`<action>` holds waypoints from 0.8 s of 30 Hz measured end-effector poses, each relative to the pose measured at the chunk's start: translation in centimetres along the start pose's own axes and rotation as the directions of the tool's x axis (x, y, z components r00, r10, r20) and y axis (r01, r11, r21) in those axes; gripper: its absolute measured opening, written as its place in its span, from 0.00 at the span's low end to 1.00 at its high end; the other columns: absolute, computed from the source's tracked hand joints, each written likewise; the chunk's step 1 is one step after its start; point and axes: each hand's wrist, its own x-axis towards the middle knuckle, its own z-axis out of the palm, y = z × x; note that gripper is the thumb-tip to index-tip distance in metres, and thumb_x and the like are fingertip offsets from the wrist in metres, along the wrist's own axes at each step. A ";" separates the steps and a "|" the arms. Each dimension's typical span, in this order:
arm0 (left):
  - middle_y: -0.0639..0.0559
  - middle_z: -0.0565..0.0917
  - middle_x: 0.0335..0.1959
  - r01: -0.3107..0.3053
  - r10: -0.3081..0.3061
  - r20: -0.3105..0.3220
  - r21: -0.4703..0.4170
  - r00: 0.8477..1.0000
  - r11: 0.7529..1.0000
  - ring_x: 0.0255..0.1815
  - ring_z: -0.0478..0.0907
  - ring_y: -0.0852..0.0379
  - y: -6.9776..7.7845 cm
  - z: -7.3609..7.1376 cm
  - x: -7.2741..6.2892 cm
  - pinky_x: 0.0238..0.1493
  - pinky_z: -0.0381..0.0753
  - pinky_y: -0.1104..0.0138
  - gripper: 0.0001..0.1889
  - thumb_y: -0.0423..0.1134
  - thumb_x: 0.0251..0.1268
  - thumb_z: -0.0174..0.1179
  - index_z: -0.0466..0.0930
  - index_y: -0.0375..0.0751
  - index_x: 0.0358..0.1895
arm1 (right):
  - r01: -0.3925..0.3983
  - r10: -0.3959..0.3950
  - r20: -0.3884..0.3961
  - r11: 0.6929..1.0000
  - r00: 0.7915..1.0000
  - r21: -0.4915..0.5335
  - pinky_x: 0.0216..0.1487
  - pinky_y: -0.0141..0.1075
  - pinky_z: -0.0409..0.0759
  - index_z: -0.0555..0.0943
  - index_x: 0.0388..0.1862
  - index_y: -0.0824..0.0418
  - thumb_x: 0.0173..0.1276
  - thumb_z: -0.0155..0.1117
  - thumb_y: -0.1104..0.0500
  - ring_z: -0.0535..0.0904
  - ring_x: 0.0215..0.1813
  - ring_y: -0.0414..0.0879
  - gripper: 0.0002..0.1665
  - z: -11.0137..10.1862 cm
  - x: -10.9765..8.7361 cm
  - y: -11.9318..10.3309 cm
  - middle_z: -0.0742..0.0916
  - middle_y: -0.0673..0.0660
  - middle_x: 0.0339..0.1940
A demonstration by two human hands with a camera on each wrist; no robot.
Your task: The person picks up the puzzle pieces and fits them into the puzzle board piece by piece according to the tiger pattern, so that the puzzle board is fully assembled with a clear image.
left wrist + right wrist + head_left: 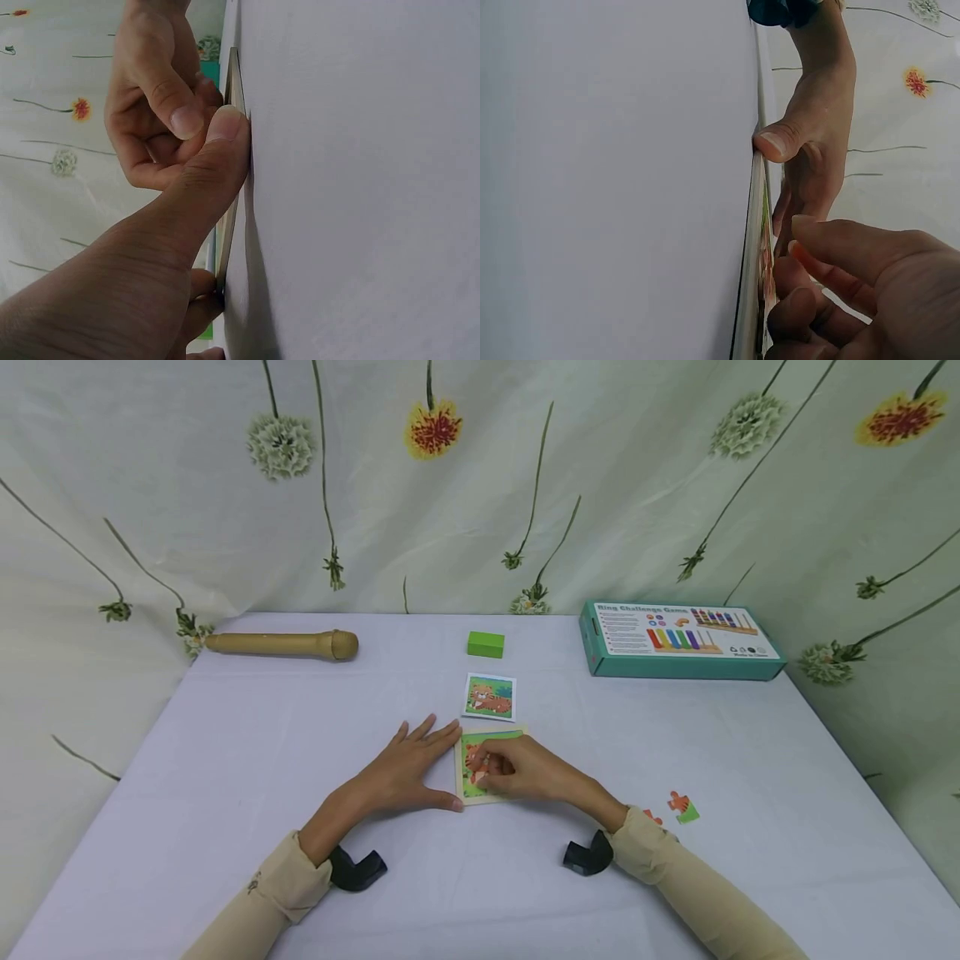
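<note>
A jigsaw puzzle [515, 735] with a pale wooden border and an orange animal picture lies between both hands. My left hand [412, 764] has its fingers spread, the forefinger and thumb touching the board's left side. Over the picture, my right hand [528, 767] has curled fingers; its thumb and forefinger pinch at an orange puzzle piece [793, 249], mostly hidden by the fingertips. Just beyond the board lies a card [491, 697] with a similar orange animal. Two loose puzzle pieces [682, 807] lie by the right sleeve, one partly covered.
A green block [485, 644] sits behind the card. A teal Ring Challenge Game box [682, 642] stands at the back right, a brown wooden stick [281, 645] at the back left. Black camera mounts [588, 854] hang by both wrists. Flowered cloth [450, 527] rises behind the white table.
</note>
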 end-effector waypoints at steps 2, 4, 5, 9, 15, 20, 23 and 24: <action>0.54 0.54 0.76 0.000 0.000 -0.001 -0.001 1.000 1.000 0.79 0.38 0.46 0.0 0.0 0.0 0.74 0.34 0.45 0.59 0.72 0.41 0.66 0.52 0.46 0.76 | 0.002 -0.002 -0.004 1.000 1.000 0.008 0.25 0.26 0.68 0.82 0.43 0.57 0.64 0.67 0.61 0.70 0.25 0.36 0.09 -0.2 -0.3 0.1 0.78 0.46 0.23; 0.54 0.54 0.76 0.000 0.000 0.001 -0.001 1.000 1.000 0.79 0.38 0.46 0.0 0.0 0.0 0.75 0.35 0.45 0.59 0.72 0.41 0.65 0.52 0.46 0.76 | 0.004 -0.004 -0.014 1.000 1.000 0.008 0.26 0.27 0.69 0.82 0.43 0.57 0.64 0.67 0.61 0.70 0.26 0.37 0.09 -0.5 -0.7 0.1 0.78 0.45 0.23; 0.54 0.54 0.76 -0.003 0.003 -0.001 -0.002 1.000 1.000 0.79 0.39 0.46 0.1 0.0 0.0 0.74 0.35 0.45 0.59 0.72 0.41 0.66 0.52 0.46 0.76 | 0.004 -0.003 -0.020 1.000 1.000 0.010 0.27 0.27 0.69 0.82 0.43 0.57 0.64 0.67 0.61 0.71 0.27 0.37 0.09 -0.7 -1.0 0.1 0.78 0.45 0.24; 0.54 0.54 0.76 -0.002 0.002 0.000 -0.005 1.000 1.000 0.79 0.39 0.46 0.1 0.1 0.0 0.74 0.36 0.45 0.59 0.72 0.41 0.66 0.52 0.46 0.76 | -0.008 0.009 -0.044 1.000 0.999 0.028 0.29 0.28 0.72 0.82 0.43 0.56 0.64 0.66 0.61 0.72 0.29 0.39 0.09 -1.6 -2.4 0.1 0.79 0.46 0.26; 0.54 0.54 0.76 0.010 -0.010 0.005 0.001 1.000 1.000 0.79 0.38 0.46 0.1 0.1 0.0 0.74 0.35 0.45 0.59 0.71 0.40 0.67 0.52 0.47 0.76 | -0.040 0.043 -0.067 0.998 0.997 0.053 0.34 0.30 0.76 0.82 0.48 0.57 0.63 0.67 0.61 0.74 0.34 0.40 0.14 -3.1 -5.5 1.1 0.81 0.45 0.30; 0.54 0.54 0.77 0.023 -0.023 0.010 0.011 1.000 1.000 0.79 0.37 0.46 0.1 0.0 0.1 0.74 0.34 0.45 0.59 0.71 0.40 0.67 0.52 0.47 0.76 | -0.085 0.093 -0.086 0.993 0.992 0.084 0.38 0.33 0.77 0.81 0.51 0.56 0.62 0.69 0.57 0.76 0.39 0.42 0.17 -4.6 -8.5 1.9 0.84 0.48 0.37; 0.54 0.54 0.77 0.026 -0.026 0.011 0.014 1.000 1.000 0.79 0.37 0.46 0.1 0.1 0.1 0.74 0.34 0.44 0.59 0.71 0.40 0.67 0.52 0.47 0.76 | -0.101 0.111 -0.101 0.990 0.989 0.097 0.40 0.33 0.78 0.80 0.52 0.57 0.62 0.69 0.55 0.76 0.42 0.46 0.20 -5.5 -10.2 2.4 0.85 0.52 0.42; 0.54 0.54 0.77 0.024 -0.024 0.011 0.014 1.000 1.000 0.79 0.37 0.46 0.1 0.1 0.1 0.74 0.34 0.44 0.59 0.71 0.40 0.67 0.52 0.47 0.76 | -0.102 0.112 -0.104 0.990 0.988 0.098 0.40 0.32 0.78 0.80 0.53 0.57 0.62 0.69 0.55 0.76 0.43 0.48 0.20 -5.7 -10.8 2.6 0.85 0.53 0.44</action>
